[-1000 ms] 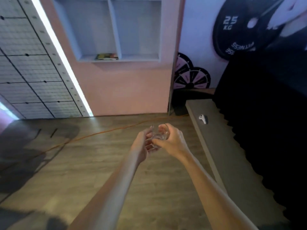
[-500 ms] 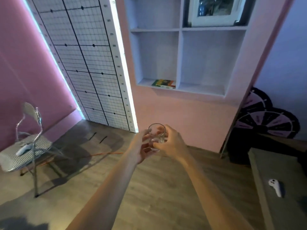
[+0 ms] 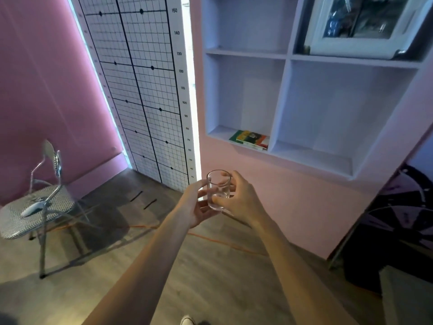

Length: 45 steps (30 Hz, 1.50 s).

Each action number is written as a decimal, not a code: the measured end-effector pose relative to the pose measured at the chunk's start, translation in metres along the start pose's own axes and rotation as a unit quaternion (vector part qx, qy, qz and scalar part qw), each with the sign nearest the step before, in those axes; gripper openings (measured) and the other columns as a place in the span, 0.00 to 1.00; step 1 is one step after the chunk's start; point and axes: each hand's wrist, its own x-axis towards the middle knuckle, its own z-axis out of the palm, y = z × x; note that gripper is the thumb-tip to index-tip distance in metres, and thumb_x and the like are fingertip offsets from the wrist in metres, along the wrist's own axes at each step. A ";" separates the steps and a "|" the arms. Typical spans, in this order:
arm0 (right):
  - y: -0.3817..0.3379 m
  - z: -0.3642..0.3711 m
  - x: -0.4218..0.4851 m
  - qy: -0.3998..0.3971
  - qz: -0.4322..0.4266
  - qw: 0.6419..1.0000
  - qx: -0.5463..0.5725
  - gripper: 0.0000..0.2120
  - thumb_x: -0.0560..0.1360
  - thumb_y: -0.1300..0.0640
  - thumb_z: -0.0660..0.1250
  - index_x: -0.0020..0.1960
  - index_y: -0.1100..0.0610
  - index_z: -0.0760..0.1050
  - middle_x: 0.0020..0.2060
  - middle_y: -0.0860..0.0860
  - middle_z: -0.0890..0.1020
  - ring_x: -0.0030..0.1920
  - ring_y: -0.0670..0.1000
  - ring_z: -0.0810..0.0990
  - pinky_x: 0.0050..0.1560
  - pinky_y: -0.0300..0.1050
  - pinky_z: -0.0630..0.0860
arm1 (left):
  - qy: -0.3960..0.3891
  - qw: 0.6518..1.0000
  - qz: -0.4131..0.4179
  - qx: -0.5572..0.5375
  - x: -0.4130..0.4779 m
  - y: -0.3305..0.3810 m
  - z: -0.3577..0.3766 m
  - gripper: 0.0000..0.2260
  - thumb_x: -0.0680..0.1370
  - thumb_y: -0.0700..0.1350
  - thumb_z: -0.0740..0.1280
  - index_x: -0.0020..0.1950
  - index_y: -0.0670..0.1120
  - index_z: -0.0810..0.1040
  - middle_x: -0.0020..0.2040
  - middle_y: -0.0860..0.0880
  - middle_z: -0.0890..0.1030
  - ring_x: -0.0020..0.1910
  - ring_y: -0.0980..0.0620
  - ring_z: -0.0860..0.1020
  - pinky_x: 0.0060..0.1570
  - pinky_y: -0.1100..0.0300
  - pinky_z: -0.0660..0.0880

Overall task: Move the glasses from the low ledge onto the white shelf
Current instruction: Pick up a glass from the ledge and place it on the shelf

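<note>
A clear drinking glass is held upright in front of me, at mid-frame. My left hand cups it from the left and below, and my right hand grips it from the right with thumb and fingers around its wall. The white shelf, a recessed unit with several open compartments, is set in the pink wall above and to the right of the glass. Its lower right compartment floor is bare. The low ledge shows only as a grey corner at the bottom right.
A flat book lies in the lower left compartment. A framed picture leans in the upper right one. A metal folding chair with a white controller on its seat stands at the left. An orange cable crosses the wooden floor.
The view has swung up and left, from the ledge toward the shelf, which is now closer and larger. Both hands keep the glass, raised slightly; the ledge has slid out to the bottom right.
</note>
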 end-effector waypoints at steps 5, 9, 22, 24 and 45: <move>0.015 -0.005 0.074 0.005 0.004 1.000 -0.012 0.33 0.65 0.42 0.79 0.66 0.37 0.70 0.50 0.30 0.78 0.49 0.37 0.81 0.45 0.29 0.72 | -0.018 1.000 -0.003 -0.016 0.069 0.036 0.015 0.24 0.73 0.53 0.74 0.62 0.39 0.80 0.55 0.37 0.83 0.46 0.39 0.83 0.39 0.48 0.83; 0.019 -0.011 0.143 0.021 0.021 0.999 -0.014 0.32 0.69 0.43 0.79 0.69 0.41 0.70 0.52 0.32 0.79 0.50 0.37 0.80 0.48 0.33 0.75 | -0.042 0.999 -0.012 0.004 0.131 0.081 0.033 0.23 0.72 0.53 0.74 0.60 0.38 0.80 0.55 0.37 0.84 0.46 0.39 0.83 0.39 0.49 0.82; -0.020 -0.055 0.347 0.092 -0.027 0.995 0.009 0.34 0.69 0.45 0.81 0.70 0.49 0.72 0.57 0.46 0.84 0.55 0.50 0.85 0.59 0.52 0.83 | -0.126 0.991 0.047 0.028 0.255 0.260 0.089 0.21 0.74 0.51 0.73 0.58 0.35 0.79 0.41 0.41 0.84 0.36 0.42 0.84 0.37 0.49 0.83; -0.027 -0.061 0.376 0.101 -0.045 0.994 0.000 0.33 0.70 0.42 0.80 0.70 0.49 0.72 0.56 0.45 0.84 0.54 0.46 0.84 0.55 0.45 0.83 | -0.129 0.990 0.050 0.032 0.267 0.285 0.099 0.21 0.75 0.52 0.73 0.58 0.36 0.79 0.36 0.42 0.84 0.33 0.42 0.85 0.38 0.48 0.84; -0.099 -0.160 0.613 0.174 -0.161 0.971 0.006 0.35 0.56 0.40 0.81 0.59 0.48 0.75 0.49 0.46 0.84 0.47 0.49 0.85 0.47 0.45 0.83 | -0.150 0.966 0.201 0.069 0.351 0.497 0.206 0.19 0.79 0.53 0.66 0.47 0.37 0.84 0.39 0.41 0.85 0.36 0.42 0.85 0.41 0.48 0.84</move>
